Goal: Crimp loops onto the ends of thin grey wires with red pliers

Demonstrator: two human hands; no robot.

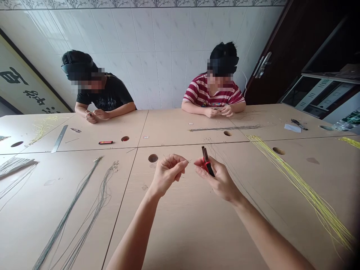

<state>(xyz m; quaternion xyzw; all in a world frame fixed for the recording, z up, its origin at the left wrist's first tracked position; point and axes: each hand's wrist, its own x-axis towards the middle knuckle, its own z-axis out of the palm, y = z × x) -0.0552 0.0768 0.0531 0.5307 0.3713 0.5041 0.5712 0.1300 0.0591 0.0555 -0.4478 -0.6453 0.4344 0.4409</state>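
Note:
My left hand (171, 169) is closed in a pinch over the middle of the table, with a thin grey wire (189, 161) between thumb and forefinger. Its short end sticks out toward my other hand. A few fine strands show at the back of the fingers. Just to the right, my right hand (218, 176) is wrapped round small pliers (207, 161) with red and black handles, their dark jaws pointing up. The plier jaws and the wire end are apart. Beyond the pliers lies a thin bunch of pale wires (206, 140), running right behind my right hand.
Bundles of grey wires (81, 187) lie at left, a yellow bundle (295, 180) at right. Two people (104, 90) (215, 86) work across the table (168, 240). A ruler (59, 138), a red-black marker (105, 142) and round holes (153, 158) are on the tabletop.

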